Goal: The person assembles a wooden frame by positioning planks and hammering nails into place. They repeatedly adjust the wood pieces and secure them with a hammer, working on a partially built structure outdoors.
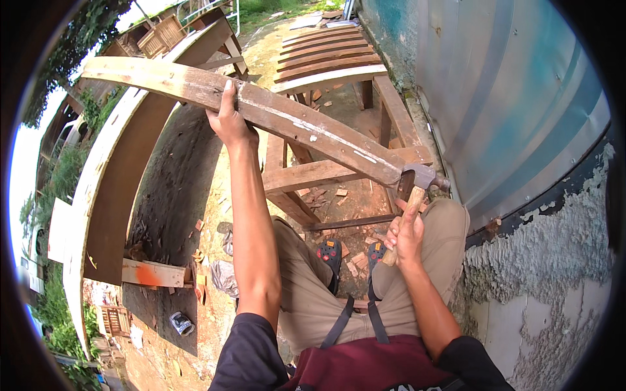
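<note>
My left hand (232,122) is closed around a long, worn wooden plank (306,125), its thumb lying over the top face. White streaks run along the plank, which slants from the far left down to near my right knee. In my right hand (407,236) is a claw hammer (422,176), gripped by its wooden handle. The hammer's head is at the plank's near right end; whether they touch I cannot tell. Below the plank stands a wooden frame (313,174), partly covered by it.
Several wooden slats (326,55) lie across the frame's far part. A corrugated metal sheet (508,98) stands close on the right. A large board-topped table (107,195) is at the left. Wood scraps (355,264) litter the ground by my shoes; a can (182,323) lies farther left.
</note>
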